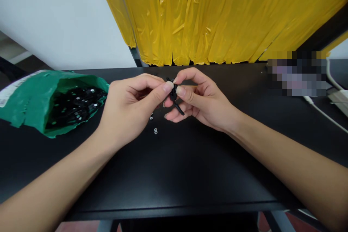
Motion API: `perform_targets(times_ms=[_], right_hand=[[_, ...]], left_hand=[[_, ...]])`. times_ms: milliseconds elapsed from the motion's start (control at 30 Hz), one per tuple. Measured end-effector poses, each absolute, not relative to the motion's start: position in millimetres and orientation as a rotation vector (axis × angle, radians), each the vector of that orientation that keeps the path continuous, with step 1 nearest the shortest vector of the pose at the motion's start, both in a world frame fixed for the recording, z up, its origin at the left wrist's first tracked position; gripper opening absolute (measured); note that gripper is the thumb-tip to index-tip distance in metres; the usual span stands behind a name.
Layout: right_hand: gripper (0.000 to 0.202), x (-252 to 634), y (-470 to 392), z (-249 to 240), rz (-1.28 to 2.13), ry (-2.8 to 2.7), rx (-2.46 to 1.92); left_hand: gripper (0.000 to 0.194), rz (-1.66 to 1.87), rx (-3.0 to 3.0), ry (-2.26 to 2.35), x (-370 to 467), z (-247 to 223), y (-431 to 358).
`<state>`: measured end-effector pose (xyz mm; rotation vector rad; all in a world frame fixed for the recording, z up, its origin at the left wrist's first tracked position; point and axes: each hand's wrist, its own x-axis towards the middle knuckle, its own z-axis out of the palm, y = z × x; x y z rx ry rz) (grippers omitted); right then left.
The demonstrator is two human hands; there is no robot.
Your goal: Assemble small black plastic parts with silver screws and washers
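Observation:
A small black part [178,107] with a thin rod pointing down to the right is held between both hands above the table. My left hand [133,101] pinches it with thumb and fingertips from the left. From the right, my right hand [202,98] grips the same part between thumb and index finger, its other fingers curled beneath. The fingertips cover much of the part. Small white rings [155,131] lie on the table just below my left hand's fingers. To the left of that hand, a torn green bag [29,98] lies open, with many black pieces [78,105] inside.
The black table [174,177] has its front edge near the bottom of the view. Yellow plastic sheeting [217,18] hangs behind it, beside a white panel [59,18]. At the right are a pixelated object [301,76] and a white cable [328,116].

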<state>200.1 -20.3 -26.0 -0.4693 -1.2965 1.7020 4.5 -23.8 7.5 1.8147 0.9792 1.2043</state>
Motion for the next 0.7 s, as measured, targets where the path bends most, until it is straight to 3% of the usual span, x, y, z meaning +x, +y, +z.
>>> perform_targets(times_ms=[133,400,700], right_hand=[[0.031,199.9,-20.5,-26.2,1.698,-1.308,-0.487],[0.019,199.9,-20.7,-29.3,1.757,-1.313,-0.434],[0.021,200.4,-20.2,-30.3,1.764,-1.314,-0.448]], left_hand=[[0.023,1.214,1.806,0.959,5.9,8.6,-25.4],[0.02,0.902,1.291,0.846,-0.5,6.6,-19.5],[0.012,0.88,1.206,0.816,-2.6,7.2,-17.3]])
